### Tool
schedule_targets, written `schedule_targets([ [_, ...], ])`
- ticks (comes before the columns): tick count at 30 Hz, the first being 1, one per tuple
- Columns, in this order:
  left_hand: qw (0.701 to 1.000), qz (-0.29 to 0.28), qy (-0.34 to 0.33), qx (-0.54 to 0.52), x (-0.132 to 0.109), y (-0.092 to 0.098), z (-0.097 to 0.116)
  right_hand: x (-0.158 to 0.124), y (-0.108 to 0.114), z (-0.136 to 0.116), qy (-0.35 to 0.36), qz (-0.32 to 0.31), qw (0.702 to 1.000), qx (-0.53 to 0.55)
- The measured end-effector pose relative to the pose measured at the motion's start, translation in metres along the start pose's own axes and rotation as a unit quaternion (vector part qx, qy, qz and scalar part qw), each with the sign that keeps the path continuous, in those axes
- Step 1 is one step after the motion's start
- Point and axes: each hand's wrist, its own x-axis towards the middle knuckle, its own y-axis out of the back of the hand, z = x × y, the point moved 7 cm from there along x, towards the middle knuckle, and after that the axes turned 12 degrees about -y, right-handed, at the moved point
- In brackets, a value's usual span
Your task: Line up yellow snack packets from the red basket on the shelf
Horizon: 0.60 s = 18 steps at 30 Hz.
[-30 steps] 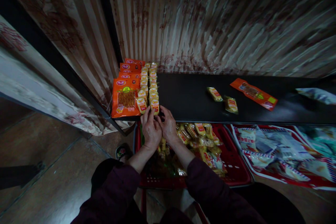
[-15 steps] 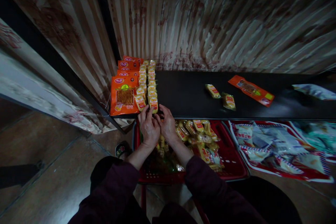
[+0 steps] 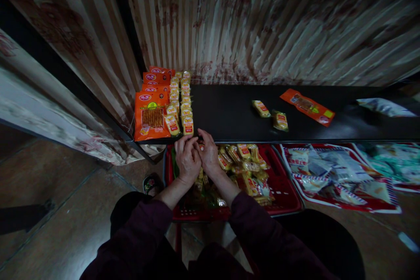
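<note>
My left hand (image 3: 187, 160) and my right hand (image 3: 208, 154) are together at the front edge of a black shelf (image 3: 229, 116), just below two rows of small yellow snack packets (image 3: 183, 106). Both hands have their fingers curled inward and touching each other; something small seems pinched between them, but I cannot make it out. Left of the yellow rows lies a stack of orange snack packs (image 3: 151, 113). Under my hands stands a red basket (image 3: 285, 192) heaped with more yellow packets (image 3: 246, 166).
Two loose yellow packets (image 3: 261, 108) (image 3: 280, 120) and one orange pack (image 3: 307, 106) lie further right on the shelf. A big red-edged bag of packaged goods (image 3: 341, 175) sits on the floor to the right. A striped curtain (image 3: 262, 22) hangs behind. A slipper (image 3: 151, 183) shows below.
Both hands have pulled back a little from the front yellow packet toward the shelf edge and closed together. The view has shifted slightly.
</note>
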Motion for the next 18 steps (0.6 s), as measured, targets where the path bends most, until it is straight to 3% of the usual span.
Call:
schedule_targets([
  [10, 0.995, -0.053, -0.043, -0.071, -0.025, -0.015, 0.012, -0.028, 0.021, 0.008, 0.001, 0.015, 1.000, -0.025],
  [13, 0.988, -0.114, -0.014, -0.104, -0.037, -0.032, 0.010, -0.040, 0.030, 0.019, -0.019, 0.012, 0.999, -0.045],
  [18, 0.949, -0.258, 0.104, -0.146, -0.074, -0.074, 0.003, -0.061, 0.045, 0.051, -0.051, -0.010, 0.993, -0.105],
])
